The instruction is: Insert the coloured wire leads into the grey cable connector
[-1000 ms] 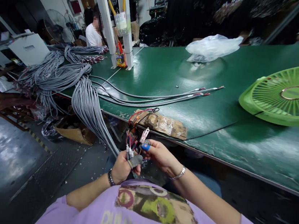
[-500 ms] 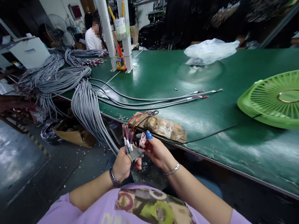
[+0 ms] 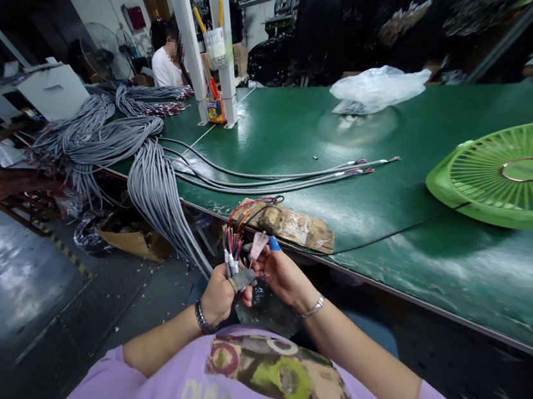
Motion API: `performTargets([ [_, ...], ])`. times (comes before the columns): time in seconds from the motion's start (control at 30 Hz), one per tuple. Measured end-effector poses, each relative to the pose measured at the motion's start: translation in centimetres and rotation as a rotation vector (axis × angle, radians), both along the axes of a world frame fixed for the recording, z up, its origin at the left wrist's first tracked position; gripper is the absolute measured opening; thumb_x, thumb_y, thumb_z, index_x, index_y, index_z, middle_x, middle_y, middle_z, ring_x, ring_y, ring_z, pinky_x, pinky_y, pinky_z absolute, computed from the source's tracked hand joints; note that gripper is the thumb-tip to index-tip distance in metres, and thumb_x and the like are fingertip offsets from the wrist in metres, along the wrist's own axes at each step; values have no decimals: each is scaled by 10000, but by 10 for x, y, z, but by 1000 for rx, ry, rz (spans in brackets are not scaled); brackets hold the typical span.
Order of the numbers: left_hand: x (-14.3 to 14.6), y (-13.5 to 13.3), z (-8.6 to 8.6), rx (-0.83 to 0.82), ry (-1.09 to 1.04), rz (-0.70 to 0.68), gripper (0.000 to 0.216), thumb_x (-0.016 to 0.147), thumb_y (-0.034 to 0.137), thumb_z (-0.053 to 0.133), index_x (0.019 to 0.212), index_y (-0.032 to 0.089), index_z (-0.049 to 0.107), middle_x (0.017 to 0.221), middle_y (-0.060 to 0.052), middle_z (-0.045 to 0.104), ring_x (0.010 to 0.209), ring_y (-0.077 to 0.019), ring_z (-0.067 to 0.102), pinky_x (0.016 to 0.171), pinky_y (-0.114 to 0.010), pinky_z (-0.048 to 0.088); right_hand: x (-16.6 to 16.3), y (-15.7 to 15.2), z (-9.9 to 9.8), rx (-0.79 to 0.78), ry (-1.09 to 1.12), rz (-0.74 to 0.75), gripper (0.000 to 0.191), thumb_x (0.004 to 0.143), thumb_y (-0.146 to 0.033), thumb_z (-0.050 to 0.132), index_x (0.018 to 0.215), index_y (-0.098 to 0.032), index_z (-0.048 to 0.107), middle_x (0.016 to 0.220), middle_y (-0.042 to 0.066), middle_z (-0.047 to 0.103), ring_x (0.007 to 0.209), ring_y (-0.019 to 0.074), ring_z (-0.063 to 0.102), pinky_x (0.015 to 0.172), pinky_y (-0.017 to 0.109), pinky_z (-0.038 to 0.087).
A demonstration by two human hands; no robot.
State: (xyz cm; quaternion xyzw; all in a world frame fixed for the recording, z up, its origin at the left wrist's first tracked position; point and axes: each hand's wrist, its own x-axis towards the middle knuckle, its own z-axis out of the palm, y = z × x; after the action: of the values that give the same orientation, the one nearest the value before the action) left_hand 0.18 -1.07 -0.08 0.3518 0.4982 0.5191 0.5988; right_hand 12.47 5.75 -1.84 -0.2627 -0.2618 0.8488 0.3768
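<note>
My left hand [image 3: 220, 294] is closed around a bunch of grey cables [image 3: 196, 257], near their stripped ends. Thin red and blue wires [image 3: 232, 240] fan upward out of that fist, and a grey covering wraps the thumb. Beside it, my right hand [image 3: 284, 274] pinches at one of the wires, close to the left thumb. A blue cover [image 3: 274, 244] sits on one of its fingertips. Grey and pinkish wrapping shows on other fingers, blurred. What lies exactly between the right fingertips is too small to make out.
A wooden board [image 3: 302, 228] with a taped device and wires lies at the edge of the green table [image 3: 378, 239]. Coiled grey cables [image 3: 119, 136] are heaped left. A green fan [image 3: 513, 171], a plastic bag [image 3: 379, 90] and a white post [image 3: 217, 44] stand beyond. A person [image 3: 166, 64] sits behind.
My right hand has shifted slightly to the right and turned at the fingertips. The left hand keeps its hold on the cables, with the wire ends moved a little right.
</note>
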Motion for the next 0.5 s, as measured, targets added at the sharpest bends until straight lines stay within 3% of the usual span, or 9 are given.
performTargets([
  [0.27, -8, -11, -9, -2, 52, -17, 367, 657, 467, 697, 604, 127, 570, 426, 6, 546, 329, -89, 457, 364, -217, 395, 18, -9, 1, 91, -78, 148, 308, 675, -416, 726, 801, -154, 625, 752, 23, 622, 586, 88, 511, 552, 231, 404],
  [0.43, -9, -11, -8, -17, 72, -81, 353, 663, 456, 692, 681, 114, 608, 423, 14, 544, 329, -86, 454, 372, -213, 396, 15, -9, 14, 214, -250, 270, 314, 625, -386, 763, 717, -128, 609, 574, -35, 538, 513, 58, 435, 531, 213, 355],
  [0.5, -10, -12, -7, -21, 86, -94, 353, 663, 455, 688, 650, 113, 601, 420, 10, 543, 331, -91, 458, 375, -222, 403, 14, -9, 18, 249, -278, 279, 332, 594, -372, 782, 745, -129, 613, 597, -35, 556, 524, 61, 443, 534, 213, 342],
])
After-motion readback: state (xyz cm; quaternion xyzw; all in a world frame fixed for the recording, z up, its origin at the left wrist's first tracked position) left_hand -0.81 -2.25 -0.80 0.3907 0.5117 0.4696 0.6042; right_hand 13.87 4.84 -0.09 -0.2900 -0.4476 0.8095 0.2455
